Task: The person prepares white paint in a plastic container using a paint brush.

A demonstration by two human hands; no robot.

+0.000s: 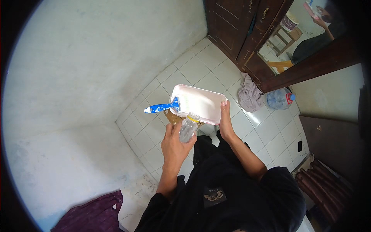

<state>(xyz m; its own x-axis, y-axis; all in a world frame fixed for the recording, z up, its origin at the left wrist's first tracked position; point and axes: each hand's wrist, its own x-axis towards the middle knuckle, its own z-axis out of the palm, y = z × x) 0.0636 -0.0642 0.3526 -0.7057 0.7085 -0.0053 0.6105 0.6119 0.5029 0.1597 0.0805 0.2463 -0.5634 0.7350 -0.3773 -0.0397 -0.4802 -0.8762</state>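
Note:
My left hand [176, 143] is wrapped round a clear bottle [188, 130] with a yellow ring at its mouth. The bottle tilts with its mouth at the lower edge of a white tray [205, 101]. My right hand [225, 118] grips the tray's right end, with the thumb on the rim. A paintbrush with a blue handle [158, 108] lies over the tray's left edge, bristles inside, and there are white marks on the handle. White material covers the tray's inside.
Pale walls [96, 50] stand left. A dark wooden cabinet [232, 23] with a mirror [297, 38] is at upper right. A crumpled cloth [250, 94] and a large water bottle [279, 99] sit on the tiled floor [195, 69]. Purple fabric [92, 214] is at lower left.

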